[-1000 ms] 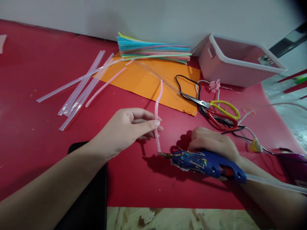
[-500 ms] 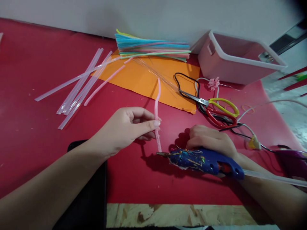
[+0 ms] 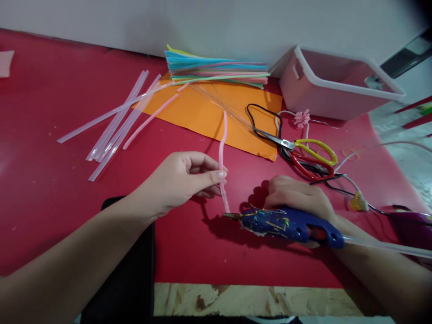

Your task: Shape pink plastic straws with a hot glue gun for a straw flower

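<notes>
My left hand (image 3: pixel 194 177) pinches a pink pipe cleaner (image 3: pixel 222 150) between thumb and fingers, holding it nearly upright above the red tabletop. My right hand (image 3: pixel 299 195) is wrapped round a blue hot glue gun (image 3: pixel 286 223), whose front is crusted with dried glue and bits of colour. The gun's metal nozzle points left and meets or nearly meets the lower end of the pipe cleaner; I cannot tell whether they touch. A clear glue stick (image 3: pixel 384 248) juts from the back of the gun. The right fingers are partly hidden behind its body.
Several glue sticks (image 3: pixel 116 110) and a pink pipe cleaner piece (image 3: pixel 150 119) lie at left. A pipe cleaner bundle (image 3: pixel 216 67) rests by orange paper (image 3: pixel 199 112). Scissors (image 3: pixel 313 157), cords, a pink pompom-like flower (image 3: pixel 301 118) and a pink bin (image 3: pixel 320 94) stand right. A black tray-like object (image 3: pixel 131 270) is near.
The view has shifted slightly, so things sit a little further right. Both hands keep their holds, and the nozzle remains at the pipe cleaner's lower end.
</notes>
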{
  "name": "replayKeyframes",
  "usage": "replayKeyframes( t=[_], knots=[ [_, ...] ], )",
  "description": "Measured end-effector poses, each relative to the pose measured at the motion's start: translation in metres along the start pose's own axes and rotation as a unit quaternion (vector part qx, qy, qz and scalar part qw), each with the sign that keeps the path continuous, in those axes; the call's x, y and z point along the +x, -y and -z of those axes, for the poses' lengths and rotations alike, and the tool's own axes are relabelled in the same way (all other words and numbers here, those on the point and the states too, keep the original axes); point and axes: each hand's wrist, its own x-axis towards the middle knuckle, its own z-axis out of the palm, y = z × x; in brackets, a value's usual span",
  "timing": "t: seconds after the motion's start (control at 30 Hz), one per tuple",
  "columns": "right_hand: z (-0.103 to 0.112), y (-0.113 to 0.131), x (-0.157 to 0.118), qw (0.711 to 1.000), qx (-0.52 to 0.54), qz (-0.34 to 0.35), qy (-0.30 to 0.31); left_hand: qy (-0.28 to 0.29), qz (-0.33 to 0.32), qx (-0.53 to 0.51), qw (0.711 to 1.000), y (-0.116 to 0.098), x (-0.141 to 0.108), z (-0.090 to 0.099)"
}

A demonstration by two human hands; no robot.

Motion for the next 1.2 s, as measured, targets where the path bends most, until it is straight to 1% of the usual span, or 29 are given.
replayKeyframes(
  t=[0.1,0.2,0.33,0.53,0.7,0.9,1.2],
  knots=[
    [0.001,-0.004,0.000,1.000,-0.008,0.023,0.007,0.010,-0.003,0.003,1.000,0.000,-0.001,0.000],
    [-0.001,-0.006,-0.001,1.000,-0.013,0.025,-0.005,0.018,-0.008,0.008,1.000,0.000,-0.001,0.000],
    [-0.002,-0.006,-0.001,1.000,-0.004,0.028,-0.003,0.024,-0.012,0.015,1.000,0.000,-0.001,0.000],
    [0.000,-0.003,0.000,1.000,0.007,0.015,0.002,0.037,-0.004,0.021,0.999,-0.002,-0.003,-0.002],
    [-0.001,0.001,-0.001,1.000,0.021,-0.015,-0.003,0.046,0.005,0.025,0.999,-0.005,-0.003,-0.004],
    [-0.002,0.003,0.001,1.000,0.023,-0.013,-0.008,0.062,0.017,0.044,0.997,-0.005,-0.004,-0.005],
    [-0.002,0.004,0.002,0.999,0.024,-0.022,-0.009,0.066,0.032,0.049,0.996,-0.010,-0.005,-0.007]
  ],
)
